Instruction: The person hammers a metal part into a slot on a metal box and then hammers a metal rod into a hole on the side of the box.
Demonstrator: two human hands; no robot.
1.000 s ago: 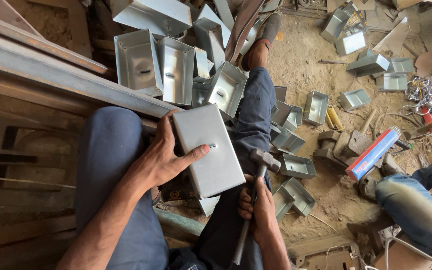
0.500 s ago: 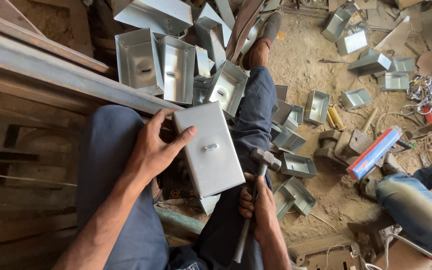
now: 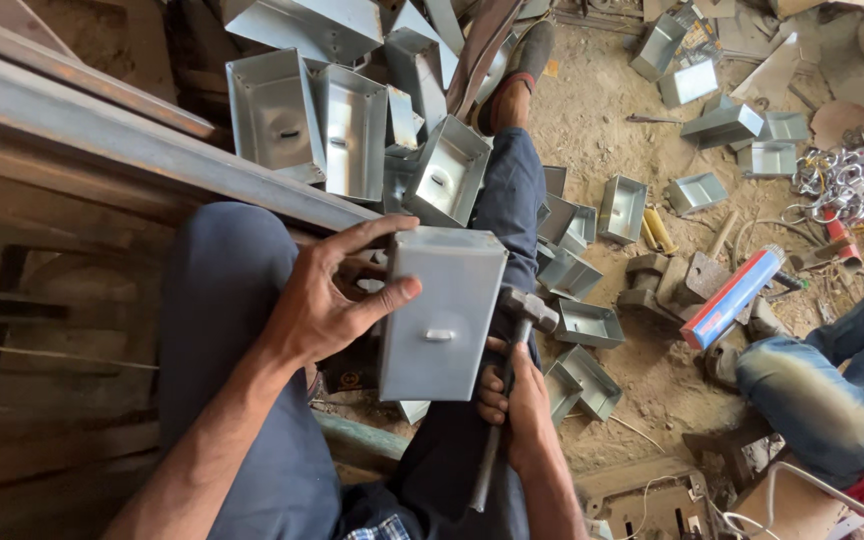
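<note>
My left hand grips a grey sheet-metal box by its left side, thumb over the top edge, fingers against the face. The box is held bottom-up over my lap and shows a small raised tab in the middle. My right hand is wrapped around the handle of a hammer, whose steel head sits right at the box's right edge. Both of my legs, in dark blue trousers, stretch out under the box.
A pile of open grey metal boxes lies beyond my knees, with more boxes scattered on the dirt floor to the right. A long steel beam runs across the left. Another person's jeans-clad leg is at the right, near a red-and-blue bar.
My left hand has tilted and shifted the box slightly, regripping with the thumb over its top edge. The hammer stays by the box's right edge.
</note>
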